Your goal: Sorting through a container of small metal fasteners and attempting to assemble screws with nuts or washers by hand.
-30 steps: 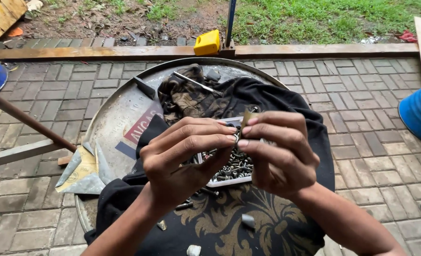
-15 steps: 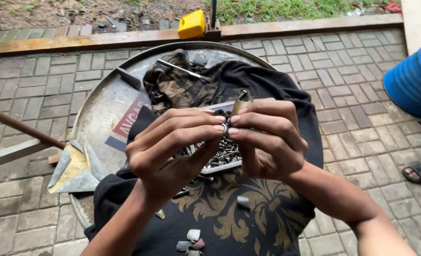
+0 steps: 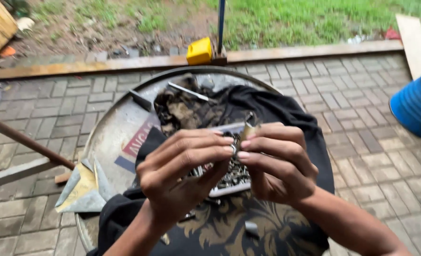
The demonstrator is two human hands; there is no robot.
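Over brick paving, small, possibly brass tube [image 3: 248, 130].

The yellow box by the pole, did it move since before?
No. The yellow box sits against the blue pole on the wooden edging, same as earlier. It only shifts in the picture because the head camera moved.

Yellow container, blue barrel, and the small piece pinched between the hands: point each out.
Yellow container [image 3: 199, 51], head view, its front face.
Blue barrel [image 3: 416, 105], head view, its ribbed side.
Small piece [image 3: 247, 131], head view, the tan end above the fingertips.
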